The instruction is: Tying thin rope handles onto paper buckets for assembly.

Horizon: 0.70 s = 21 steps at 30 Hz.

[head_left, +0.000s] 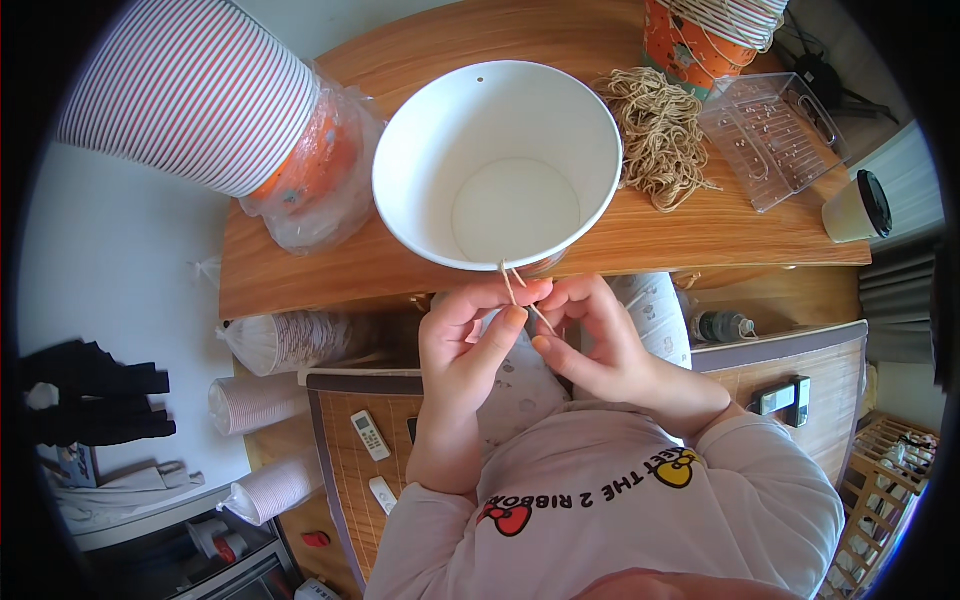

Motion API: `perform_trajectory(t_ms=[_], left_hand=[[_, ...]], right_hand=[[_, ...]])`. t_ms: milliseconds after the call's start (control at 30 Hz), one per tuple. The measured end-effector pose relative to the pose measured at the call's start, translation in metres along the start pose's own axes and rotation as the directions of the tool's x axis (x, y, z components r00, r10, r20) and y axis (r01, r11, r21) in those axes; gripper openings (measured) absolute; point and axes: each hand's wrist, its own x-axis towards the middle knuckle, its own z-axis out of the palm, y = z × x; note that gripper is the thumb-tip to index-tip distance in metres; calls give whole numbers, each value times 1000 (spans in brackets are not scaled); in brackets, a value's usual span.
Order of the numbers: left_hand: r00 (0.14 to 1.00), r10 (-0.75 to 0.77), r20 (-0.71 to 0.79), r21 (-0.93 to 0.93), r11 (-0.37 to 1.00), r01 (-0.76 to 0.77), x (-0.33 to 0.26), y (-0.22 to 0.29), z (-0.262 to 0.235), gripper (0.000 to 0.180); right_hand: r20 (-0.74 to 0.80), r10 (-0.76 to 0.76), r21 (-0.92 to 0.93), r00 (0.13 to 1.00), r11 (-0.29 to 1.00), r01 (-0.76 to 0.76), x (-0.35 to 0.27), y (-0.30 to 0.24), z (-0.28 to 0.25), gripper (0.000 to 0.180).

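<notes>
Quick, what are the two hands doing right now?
Left hand: closed, pinching the string at the rim of the bowl.
Right hand: closed, pinching the same string.

A single head-worn fisheye view, looking steeply down from just above the person's chest — close enough that the hands [530, 335] sit near mid-frame, forearms entering from the lower edge. It faces forward over the wooden table [700, 235], the white bowl [497, 160] just above centre. Straight edges bow toward the dark rim — floor and shelves curve at the sides
</notes>
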Motion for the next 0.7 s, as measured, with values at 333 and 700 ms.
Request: perform_trajectory(t_ms=[333,700], left_hand=[[981,156,-118,128,982,-141,-5,-12,3,11],[987,-60,-151,-343,939,4,-16,-16,11,11]], right_hand=[[124,-73,-95,990,992,85,-4,-12,-13,9],[218,-212,-256,953,930,266,2,-12,-4,6]])
